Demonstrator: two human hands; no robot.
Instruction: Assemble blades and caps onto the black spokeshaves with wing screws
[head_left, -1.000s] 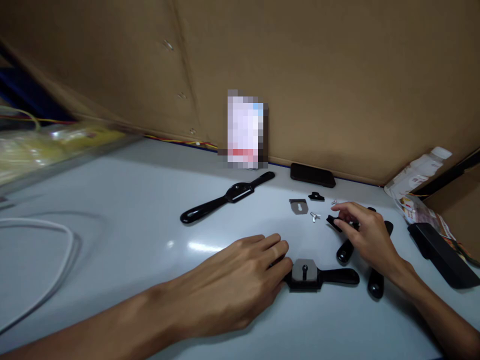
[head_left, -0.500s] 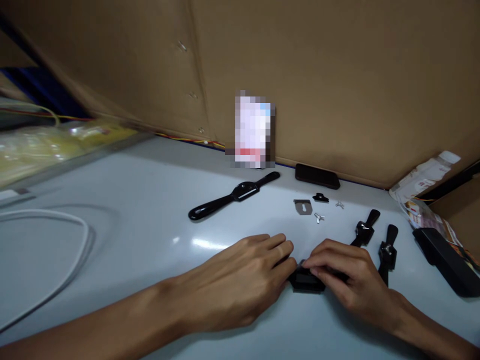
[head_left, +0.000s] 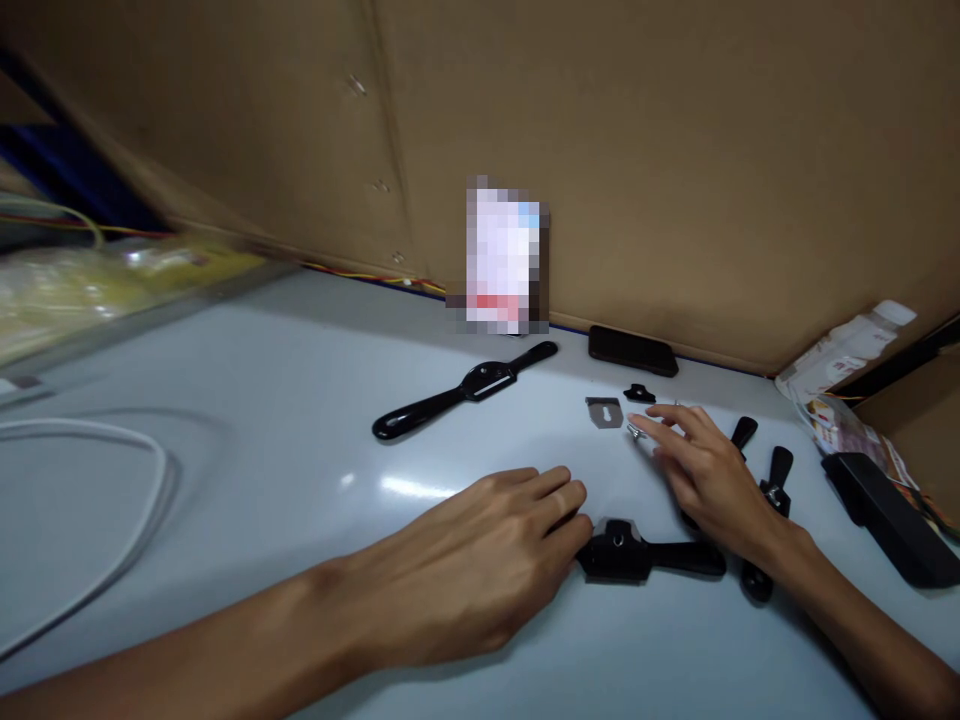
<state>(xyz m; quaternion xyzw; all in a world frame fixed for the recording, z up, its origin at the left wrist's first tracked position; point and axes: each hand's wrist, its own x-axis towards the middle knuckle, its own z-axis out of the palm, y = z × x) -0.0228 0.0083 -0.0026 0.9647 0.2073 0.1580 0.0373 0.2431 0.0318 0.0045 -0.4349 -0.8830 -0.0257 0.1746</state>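
Note:
My left hand (head_left: 510, 540) is closed round the left handle of a black spokeshave (head_left: 616, 562) on the table. A small hole shows in the plate on its middle, and its right handle lies bare. My right hand (head_left: 709, 475) is off that tool, fingers apart, its fingertips at a small silver wing screw (head_left: 636, 433); whether they touch it I cannot tell. Close by lie a grey slotted blade (head_left: 603, 412) and a black clamp piece (head_left: 640, 393). A second wing screw (head_left: 678, 405) is mostly hidden behind my right hand.
Farther back lies a bladeless spokeshave body (head_left: 487, 382). Two more spokeshaves (head_left: 778, 492) are partly behind my right hand and forearm. A dark phone (head_left: 634, 350), black case-like object (head_left: 892, 520) and plastic bottle (head_left: 847, 350) line the back and right. A white cable (head_left: 161, 480) curves at left.
My right hand has left the middle of the held spokeshave and moved up and away to the wing screw, uncovering the tool's plate and right handle. My left hand keeps its grip.

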